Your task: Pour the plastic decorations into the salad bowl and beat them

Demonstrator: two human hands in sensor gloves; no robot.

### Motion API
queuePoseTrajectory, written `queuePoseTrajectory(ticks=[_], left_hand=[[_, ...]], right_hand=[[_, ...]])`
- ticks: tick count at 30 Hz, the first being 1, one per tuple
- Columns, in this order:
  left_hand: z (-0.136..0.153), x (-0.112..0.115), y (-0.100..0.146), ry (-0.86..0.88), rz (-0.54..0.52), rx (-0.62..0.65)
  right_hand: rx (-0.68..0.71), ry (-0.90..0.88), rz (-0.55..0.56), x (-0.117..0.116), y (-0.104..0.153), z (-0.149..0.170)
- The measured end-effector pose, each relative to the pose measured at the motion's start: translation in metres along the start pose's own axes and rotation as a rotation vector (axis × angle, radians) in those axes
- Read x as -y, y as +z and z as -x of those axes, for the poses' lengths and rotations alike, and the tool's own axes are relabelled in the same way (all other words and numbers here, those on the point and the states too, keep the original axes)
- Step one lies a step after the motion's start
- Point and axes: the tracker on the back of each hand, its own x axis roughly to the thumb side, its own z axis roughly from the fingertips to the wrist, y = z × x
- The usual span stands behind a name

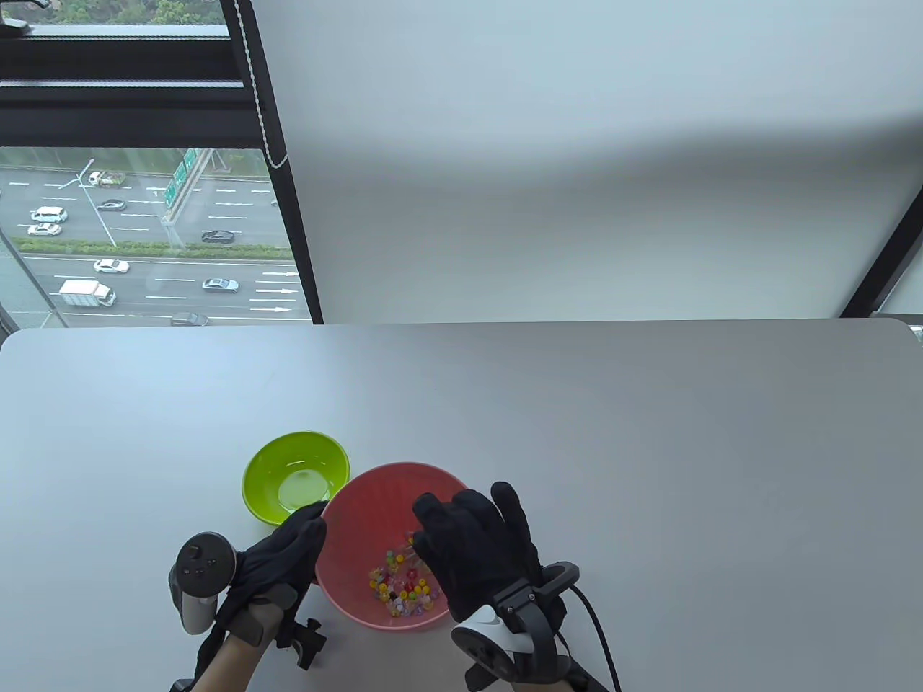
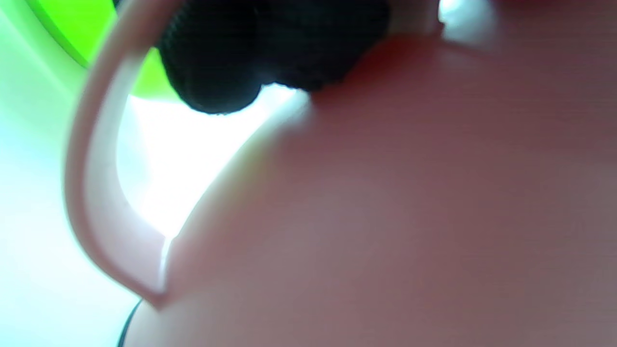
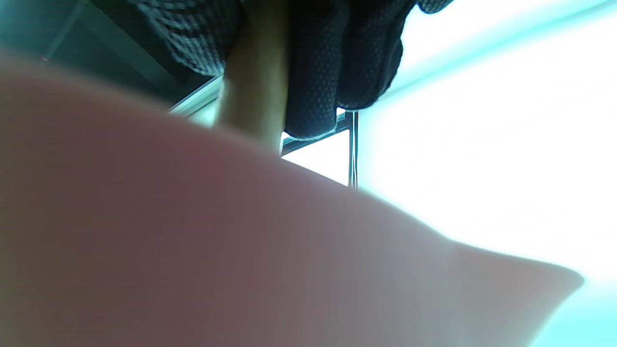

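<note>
The pink salad bowl (image 1: 404, 472) stands near the table's front edge, with several small colourful plastic decorations (image 1: 400, 587) lying in its bottom. My left hand (image 1: 306, 530) grips the bowl's left rim; in the left wrist view a black gloved fingertip (image 2: 270, 43) hooks over the pink rim (image 2: 96, 193). My right hand (image 1: 461, 526) hovers over the bowl's right half with fingers curled downward. In the right wrist view the gloved fingers (image 3: 356, 58) hold a tan stick (image 3: 255, 96) that goes down behind the bowl's wall (image 3: 193, 241). Its lower end is hidden.
A lime-green bowl (image 1: 296, 476), with nothing in it, stands just behind and left of the pink one, almost touching it; the left wrist view shows it as a green patch (image 2: 72, 24). The grey table (image 1: 649, 447) stretches back to a window and a wall.
</note>
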Motion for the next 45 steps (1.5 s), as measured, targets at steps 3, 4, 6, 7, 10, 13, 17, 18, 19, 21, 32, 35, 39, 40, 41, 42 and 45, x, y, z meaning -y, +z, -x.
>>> queuePoseTrajectory(ticks=[3,4,6,7,10,13,17,18,19,21,32,35,39,40,41,42,45], left_hand=[[0.0,0.0,0.0,0.001,-0.001,0.0],[0.0,0.0,0.0,0.002,-0.001,0.0],[0.0,0.0,0.0,-0.001,-0.001,0.0],[0.0,0.0,0.0,-0.002,-0.002,0.0],[0.0,0.0,0.0,-0.001,-0.002,0.0],[0.001,0.0,0.0,-0.002,-0.002,0.0],[0.001,0.0,0.0,-0.002,-0.001,0.0],[0.001,-0.001,0.0,-0.001,-0.001,-0.001],[0.001,-0.001,0.0,-0.001,-0.002,-0.001],[0.001,-0.001,0.0,0.0,-0.001,-0.001],[0.0,-0.001,0.0,0.0,-0.001,-0.001],[0.001,-0.001,0.0,-0.001,-0.002,-0.001],[0.001,-0.001,0.0,0.0,-0.002,-0.001],[0.001,-0.001,0.0,-0.001,-0.003,-0.001],[0.001,-0.001,0.0,-0.001,-0.003,-0.001],[0.001,-0.001,0.0,0.0,-0.002,-0.001],[0.001,-0.001,0.0,0.0,-0.002,-0.001]], right_hand=[[-0.01,-0.013,0.004,0.003,-0.001,0.002],[-0.013,-0.023,0.002,0.004,-0.001,0.003],[-0.023,-0.043,-0.001,0.005,-0.002,0.003],[-0.028,-0.055,-0.001,0.005,-0.002,0.003],[-0.045,-0.085,-0.006,0.005,-0.002,0.004],[-0.059,-0.106,-0.007,0.004,-0.002,0.004],[-0.097,-0.175,-0.022,0.001,-0.002,0.006],[-0.108,-0.192,-0.027,-0.001,-0.001,0.007],[-0.122,-0.214,-0.031,-0.002,-0.001,0.007],[-0.141,-0.247,-0.039,-0.004,-0.001,0.008],[-0.108,-0.182,-0.028,-0.007,-0.001,0.004],[-0.079,-0.14,-0.011,-0.005,0.0,0.001],[-0.056,-0.112,-0.005,-0.003,-0.001,-0.001],[-0.044,-0.092,-0.001,-0.003,0.0,-0.002],[-0.039,-0.084,0.002,-0.002,-0.001,-0.002],[-0.03,-0.074,0.005,-0.002,0.0,-0.003],[-0.01,-0.044,0.019,0.001,0.0,-0.004]])
